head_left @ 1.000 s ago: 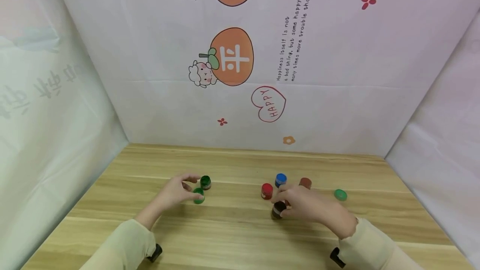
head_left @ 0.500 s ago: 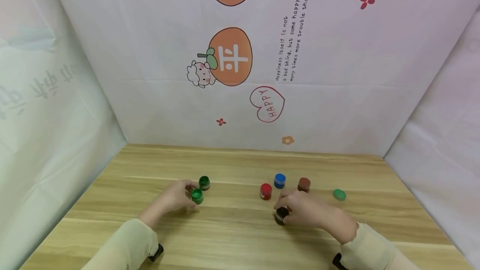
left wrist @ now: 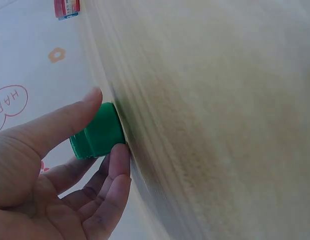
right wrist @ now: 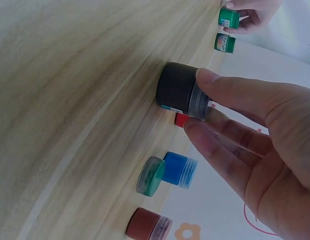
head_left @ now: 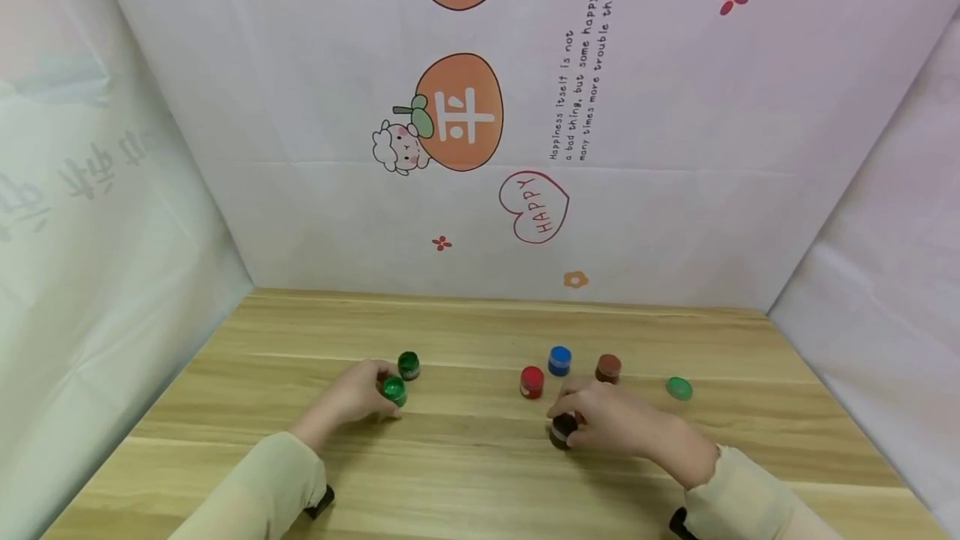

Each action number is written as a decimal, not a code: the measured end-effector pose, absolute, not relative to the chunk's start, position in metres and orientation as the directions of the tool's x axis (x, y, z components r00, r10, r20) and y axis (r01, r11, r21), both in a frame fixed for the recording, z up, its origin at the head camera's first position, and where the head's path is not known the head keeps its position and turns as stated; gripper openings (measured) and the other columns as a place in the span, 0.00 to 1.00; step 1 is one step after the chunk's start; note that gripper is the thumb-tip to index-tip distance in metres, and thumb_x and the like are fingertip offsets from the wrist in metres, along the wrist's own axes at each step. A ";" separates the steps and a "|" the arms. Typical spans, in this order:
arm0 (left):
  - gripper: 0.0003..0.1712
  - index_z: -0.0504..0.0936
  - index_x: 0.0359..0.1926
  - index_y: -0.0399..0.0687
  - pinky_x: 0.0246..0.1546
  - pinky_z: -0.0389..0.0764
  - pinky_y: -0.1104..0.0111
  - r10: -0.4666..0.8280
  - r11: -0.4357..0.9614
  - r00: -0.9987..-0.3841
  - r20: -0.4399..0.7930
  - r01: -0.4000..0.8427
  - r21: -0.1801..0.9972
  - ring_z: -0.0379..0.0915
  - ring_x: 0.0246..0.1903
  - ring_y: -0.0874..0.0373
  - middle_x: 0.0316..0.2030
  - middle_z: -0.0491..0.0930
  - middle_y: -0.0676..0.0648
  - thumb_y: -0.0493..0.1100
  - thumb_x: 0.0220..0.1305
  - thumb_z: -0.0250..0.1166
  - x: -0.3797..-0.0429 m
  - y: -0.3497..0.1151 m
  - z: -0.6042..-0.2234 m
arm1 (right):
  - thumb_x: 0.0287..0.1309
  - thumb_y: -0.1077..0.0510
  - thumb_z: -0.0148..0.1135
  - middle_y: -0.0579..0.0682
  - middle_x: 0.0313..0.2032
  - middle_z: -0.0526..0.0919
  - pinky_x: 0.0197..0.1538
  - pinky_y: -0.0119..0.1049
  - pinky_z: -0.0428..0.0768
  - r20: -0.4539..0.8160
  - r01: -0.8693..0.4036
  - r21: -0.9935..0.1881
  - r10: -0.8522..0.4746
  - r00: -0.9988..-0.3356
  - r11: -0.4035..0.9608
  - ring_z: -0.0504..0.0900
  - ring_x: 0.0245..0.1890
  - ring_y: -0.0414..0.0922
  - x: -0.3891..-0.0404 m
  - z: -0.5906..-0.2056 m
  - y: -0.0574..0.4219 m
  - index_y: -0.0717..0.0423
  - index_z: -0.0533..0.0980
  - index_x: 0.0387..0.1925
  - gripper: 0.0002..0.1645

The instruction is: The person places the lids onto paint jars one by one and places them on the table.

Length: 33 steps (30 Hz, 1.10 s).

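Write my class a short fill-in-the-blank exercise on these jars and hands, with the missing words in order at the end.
1. The left hand holds the bright green jar, while the right hand grips the ____ jar.
2. In the head view, the red jar stands to the ____ of the blue jar.
3. The loose lid on the table is coloured ____.
4. In the head view, that lid's nearest jar is ____.

Missing words: black; left; green; brown.

Red jar: we see a sliver behind the black jar, right wrist view.
Label on held green jar: too small for us.
Printed text: head view's top edge cuts it.
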<state>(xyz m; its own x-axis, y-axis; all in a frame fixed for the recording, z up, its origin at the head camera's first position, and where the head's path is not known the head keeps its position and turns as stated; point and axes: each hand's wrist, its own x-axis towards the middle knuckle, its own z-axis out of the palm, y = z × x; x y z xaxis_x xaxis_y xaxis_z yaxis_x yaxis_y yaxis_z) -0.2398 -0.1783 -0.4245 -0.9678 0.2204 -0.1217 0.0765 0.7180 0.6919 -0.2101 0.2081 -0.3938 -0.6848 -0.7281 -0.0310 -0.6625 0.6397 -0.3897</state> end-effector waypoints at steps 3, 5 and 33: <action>0.24 0.84 0.47 0.38 0.45 0.80 0.56 0.220 0.730 -0.969 -0.112 0.087 0.677 0.76 0.39 0.54 0.38 0.81 0.49 0.34 0.48 0.83 -0.240 -0.176 -0.424 | 0.54 0.65 0.78 0.45 0.43 0.80 0.34 0.28 0.78 -0.030 -0.663 -0.387 -0.727 -0.686 0.641 0.75 0.34 0.34 -0.210 -0.394 0.209 0.59 0.86 0.50 0.20; 0.22 0.83 0.45 0.38 0.44 0.80 0.57 0.216 0.738 -0.970 -0.109 0.090 0.668 0.75 0.38 0.55 0.37 0.80 0.49 0.32 0.48 0.82 -0.240 -0.175 -0.423 | 0.54 0.64 0.78 0.45 0.42 0.80 0.34 0.28 0.78 -0.030 -0.663 -0.385 -0.726 -0.687 0.642 0.75 0.33 0.34 -0.210 -0.394 0.209 0.59 0.86 0.50 0.20; 0.21 0.84 0.44 0.38 0.36 0.80 0.62 0.214 0.715 -0.974 -0.080 0.100 0.692 0.76 0.35 0.57 0.36 0.81 0.49 0.36 0.50 0.82 -0.229 -0.165 -0.412 | 0.58 0.66 0.74 0.46 0.40 0.83 0.37 0.34 0.82 0.118 -0.643 -0.385 -0.656 -0.746 0.662 0.81 0.36 0.42 -0.220 -0.378 0.249 0.60 0.86 0.51 0.18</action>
